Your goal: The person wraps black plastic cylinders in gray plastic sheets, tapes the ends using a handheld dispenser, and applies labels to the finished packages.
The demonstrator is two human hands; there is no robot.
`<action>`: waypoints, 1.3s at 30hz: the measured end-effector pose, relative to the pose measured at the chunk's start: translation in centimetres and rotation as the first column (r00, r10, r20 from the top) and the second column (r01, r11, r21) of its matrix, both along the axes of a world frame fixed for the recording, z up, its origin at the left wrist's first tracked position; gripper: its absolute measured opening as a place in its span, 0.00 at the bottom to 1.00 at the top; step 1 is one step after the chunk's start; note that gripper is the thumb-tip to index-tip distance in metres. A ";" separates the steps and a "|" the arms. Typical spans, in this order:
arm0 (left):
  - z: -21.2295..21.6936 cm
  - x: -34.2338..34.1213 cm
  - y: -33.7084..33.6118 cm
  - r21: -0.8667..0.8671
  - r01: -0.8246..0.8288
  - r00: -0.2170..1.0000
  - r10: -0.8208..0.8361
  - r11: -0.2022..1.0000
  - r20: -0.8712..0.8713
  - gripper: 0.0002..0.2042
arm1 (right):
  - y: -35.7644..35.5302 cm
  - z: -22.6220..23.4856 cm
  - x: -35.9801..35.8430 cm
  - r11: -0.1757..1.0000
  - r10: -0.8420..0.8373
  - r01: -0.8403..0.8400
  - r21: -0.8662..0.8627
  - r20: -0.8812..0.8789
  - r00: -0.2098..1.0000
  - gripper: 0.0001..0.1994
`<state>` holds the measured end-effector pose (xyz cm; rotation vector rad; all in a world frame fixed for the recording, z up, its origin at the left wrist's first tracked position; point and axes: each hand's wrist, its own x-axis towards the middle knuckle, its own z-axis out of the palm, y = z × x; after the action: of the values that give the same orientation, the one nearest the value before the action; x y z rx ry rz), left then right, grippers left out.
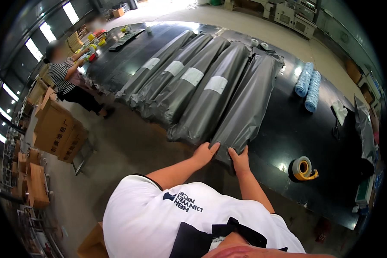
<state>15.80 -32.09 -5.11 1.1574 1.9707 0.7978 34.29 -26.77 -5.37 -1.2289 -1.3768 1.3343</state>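
Note:
A long roll-shaped package in a grey plastic bag point(250, 96) lies on the black table point(284, 142), its near end at the table's front edge. My left hand point(203, 155) is closed on the left corner of that loose near end, thumb on top. On the right corner, my right hand point(240, 161) pinches the plastic, with thumb and forefinger showing and the other fingers hidden below. To the left, several similar grey packages point(208, 107) lie side by side, each with a white label point(216, 84). The bag under my hands shows no label.
Right of the bag lie two blue patterned rolls point(312, 92), a white crumpled piece point(339, 112), dark scissors point(336, 130) and a tape dispenser point(304, 168). Tape rolls point(254, 43) stand at the far edge. A person in stripes point(66, 71) works at the table's left; cardboard boxes point(58, 129) stand nearby.

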 end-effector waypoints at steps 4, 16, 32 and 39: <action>-0.1 0.0 0.0 -0.057 0.030 0.987 -0.020 0.998 0.162 0.39 | 0.9 1.4 -0.4 0.994 0.025 -0.016 -0.112 0.083 0.996 0.49; 3.6 -7.7 -14.0 0.158 0.204 0.979 -0.205 0.966 -0.013 0.16 | 0.1 4.4 -2.7 0.952 -0.080 -0.120 0.282 0.609 0.789 0.50; 1.5 -33.8 -20.4 -0.453 0.303 0.897 -0.412 0.839 -0.161 0.22 | -1.1 9.9 -14.1 0.898 -0.241 -0.164 0.409 0.768 0.593 0.38; 0.0 -37.3 -22.6 -0.494 0.330 0.890 -0.439 0.804 -0.120 0.22 | -3.4 13.8 -27.7 0.701 0.377 -0.526 0.481 0.377 0.846 0.28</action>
<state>-21.54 -54.72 -5.15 1.3297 1.8617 -0.0333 6.57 -30.21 8.40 -0.6666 -2.1826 0.9548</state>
